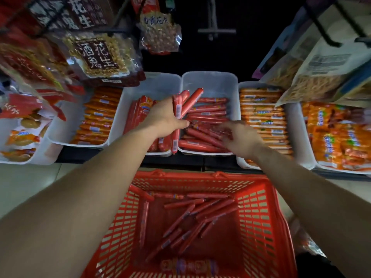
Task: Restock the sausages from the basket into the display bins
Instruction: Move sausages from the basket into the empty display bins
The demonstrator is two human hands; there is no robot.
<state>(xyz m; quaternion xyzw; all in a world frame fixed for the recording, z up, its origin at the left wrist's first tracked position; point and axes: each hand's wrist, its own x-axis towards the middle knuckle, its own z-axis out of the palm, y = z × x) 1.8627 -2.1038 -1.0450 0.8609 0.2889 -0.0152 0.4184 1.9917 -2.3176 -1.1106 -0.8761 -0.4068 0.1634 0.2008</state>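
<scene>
A red plastic basket point(259, 213) stands below me with several red sausages point(192, 215) lying loose on its bottom. My left hand point(162, 117) is shut on a bundle of red sausages point(185, 103), held upright over the seam between two white bins. My right hand point(239, 135) is blurred and reaches down onto the sausages in the middle white bin point(210, 81); its fingers are spread on the pile, and I cannot tell if they grip one. The bin to the left point(160, 83) holds red sausage packs.
More white bins flank these: orange sausages at the left point(96, 117), orange packs at the right point(261, 115) and far right point(337, 137). Peanut bags point(100, 55) hang above on the left, noodle-like snack bags point(313, 77) on the right. A dark shelf edge runs under the bins.
</scene>
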